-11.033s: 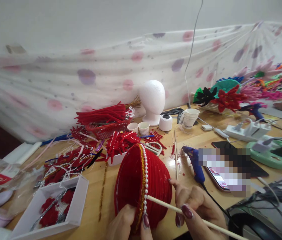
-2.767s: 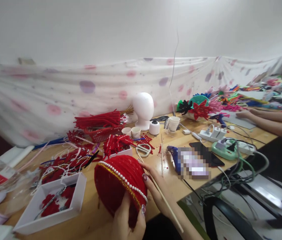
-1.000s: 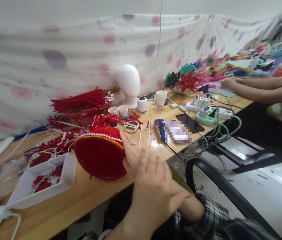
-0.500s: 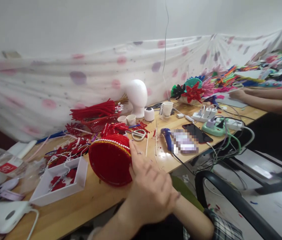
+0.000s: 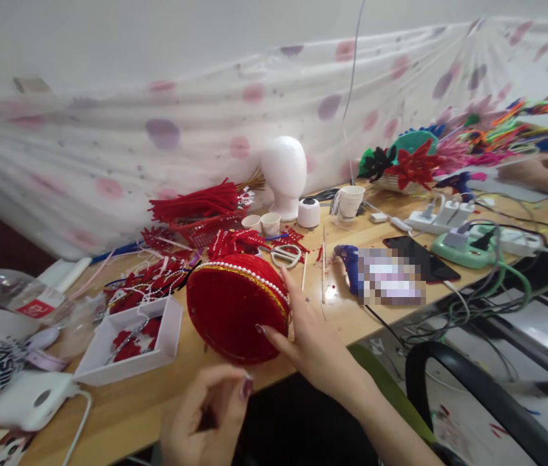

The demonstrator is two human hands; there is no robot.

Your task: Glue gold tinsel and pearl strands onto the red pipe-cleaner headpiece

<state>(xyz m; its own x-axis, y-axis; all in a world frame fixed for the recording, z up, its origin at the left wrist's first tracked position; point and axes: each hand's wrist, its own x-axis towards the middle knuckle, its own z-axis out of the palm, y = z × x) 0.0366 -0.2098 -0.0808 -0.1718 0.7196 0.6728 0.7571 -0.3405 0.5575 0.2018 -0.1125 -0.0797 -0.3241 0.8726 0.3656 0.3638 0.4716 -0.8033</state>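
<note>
A red velvet hat [image 5: 235,310] with a row of white beads and a gold band rests tilted near the table's front edge. My right hand [image 5: 313,330] grips its right side, the thumb on the dark red face and the fingers behind the rim. Below the hat, my left hand [image 5: 210,408] is raised off it, fingers curled and the thumb near the fingertips; whether anything small is between them is hidden. Left of the hat lies a white box [image 5: 131,343] with red pieces and a silver trim inside. Behind the hat are scissors [image 5: 286,255].
A white foam head [image 5: 284,171], paper cups [image 5: 350,200] and red stems [image 5: 196,204] stand behind. Rightward are a blue-handled tool [image 5: 349,265], a phone [image 5: 422,259] and power strips [image 5: 463,249]. Another person's arm [image 5: 546,175] is far right. A chair armrest [image 5: 488,395] stands lower right.
My left hand has come away from my right hand and moved down and left. My right thumb now shows on the hat's face. The view has shifted, so the scene sits further right.
</note>
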